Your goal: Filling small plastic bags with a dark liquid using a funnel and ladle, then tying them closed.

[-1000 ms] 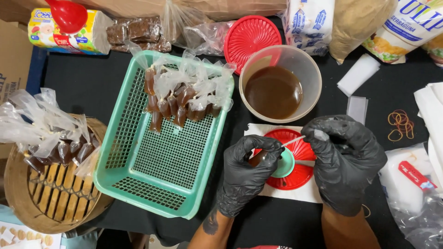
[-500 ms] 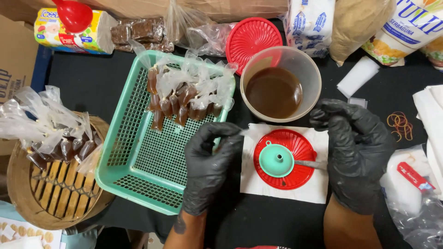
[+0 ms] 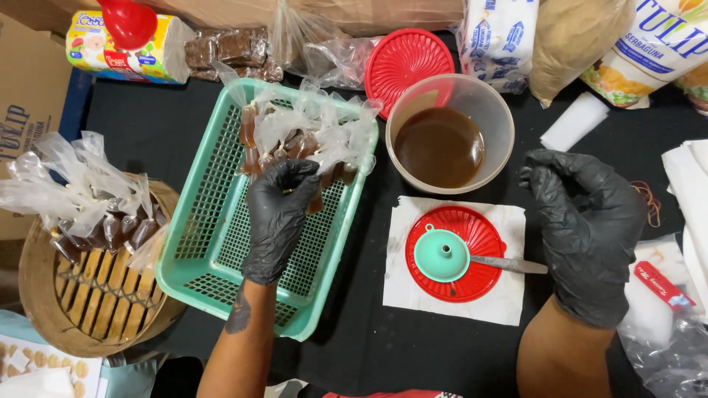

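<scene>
Left grip: a small filled plastic packet (image 3: 316,200) of brown liquid is pinched between the fingertips of the gloved left hand (image 3: 276,217), which are closed on it.
Packet position: it is held over the green basket (image 3: 214,243), just below the heap of tied packets (image 3: 306,133) piled at the basket's far end.
Right grip: the gloved right hand (image 3: 590,228) is curled loosely with nothing seen in it; whether anything is enclosed cannot be told.
Right hand position: it is held above the black table (image 3: 442,354), just right of the white paper (image 3: 509,302).
On the paper: a red lid (image 3: 479,243) is laid there, with a teal funnel (image 3: 441,255) and a metal spoon (image 3: 509,263) resting on it.
Behind the paper: a clear tub of brown liquid (image 3: 441,147) is set, a second red lid (image 3: 402,63) leaning behind it.
Far left: a round bamboo tray (image 3: 88,295) is loaded with more tied packets (image 3: 81,199).
</scene>
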